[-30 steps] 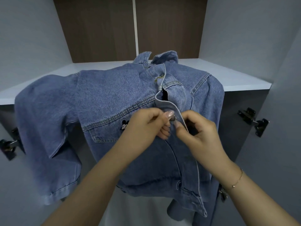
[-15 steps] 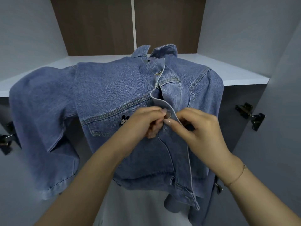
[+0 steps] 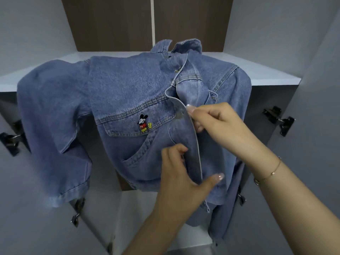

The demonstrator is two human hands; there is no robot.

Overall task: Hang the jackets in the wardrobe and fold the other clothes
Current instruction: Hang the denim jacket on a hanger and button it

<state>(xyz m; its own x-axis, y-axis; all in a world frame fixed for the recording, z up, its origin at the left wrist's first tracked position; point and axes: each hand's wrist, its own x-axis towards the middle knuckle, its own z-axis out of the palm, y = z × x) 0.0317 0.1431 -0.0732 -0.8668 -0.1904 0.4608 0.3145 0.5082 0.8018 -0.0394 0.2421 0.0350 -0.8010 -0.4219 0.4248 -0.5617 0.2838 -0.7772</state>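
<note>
A blue denim jacket [image 3: 117,89] with a small cartoon mouse patch hangs in front of the wardrobe's white shelf [image 3: 266,74], collar up, sleeves drooping at both sides. Its front placket runs down the middle with a metal button [image 3: 179,115] showing. My right hand [image 3: 215,118] pinches the placket edge just right of that button. Lower down, my left hand [image 3: 180,170] grips the same front edge, fingers curled behind the cloth and thumb out in front. What the jacket hangs from is hidden.
The wardrobe has grey side walls and a brown back panel [image 3: 114,23]. Black door hinges stick out at the right [image 3: 277,118] and left [image 3: 11,140]. A lower white shelf [image 3: 132,214] shows beneath the jacket.
My left hand has let go near the button and moved down the placket to grip lower. The mouse patch and the button are uncovered. My right hand stays at the button.
</note>
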